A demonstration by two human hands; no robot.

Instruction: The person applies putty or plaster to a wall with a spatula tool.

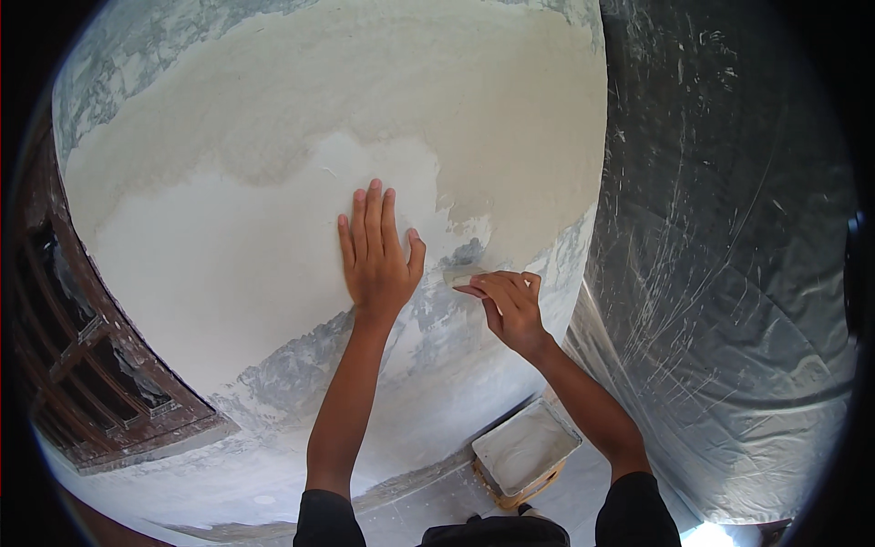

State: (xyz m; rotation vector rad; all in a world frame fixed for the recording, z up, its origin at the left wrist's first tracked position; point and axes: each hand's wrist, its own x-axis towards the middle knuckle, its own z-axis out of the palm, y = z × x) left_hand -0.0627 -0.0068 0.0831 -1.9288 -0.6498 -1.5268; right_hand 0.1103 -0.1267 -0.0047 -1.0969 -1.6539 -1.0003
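Note:
My left hand [378,273] lies flat against the wall, fingers stretched upward and spread, over the pale coat of wall putty [241,255]. Lower and to the right, my right hand [513,310] pinches a small, light-coloured flat scraper [461,275] held against the wall. Its blade sits beside a grey patch [470,249] with ragged white smears. The fingers hide part of the scraper. Above both hands stretches a beige coated area [365,77], darker than the white putty. Rough grey-and-white wall [296,360] shows below the putty's edge.
A rectangular tub of white paste [527,448] rests on a yellowish stand [516,493] below my right arm. Dark plastic sheeting [720,246] hangs along the right. At the left is a brown wooden window frame [150,428] with dark openings.

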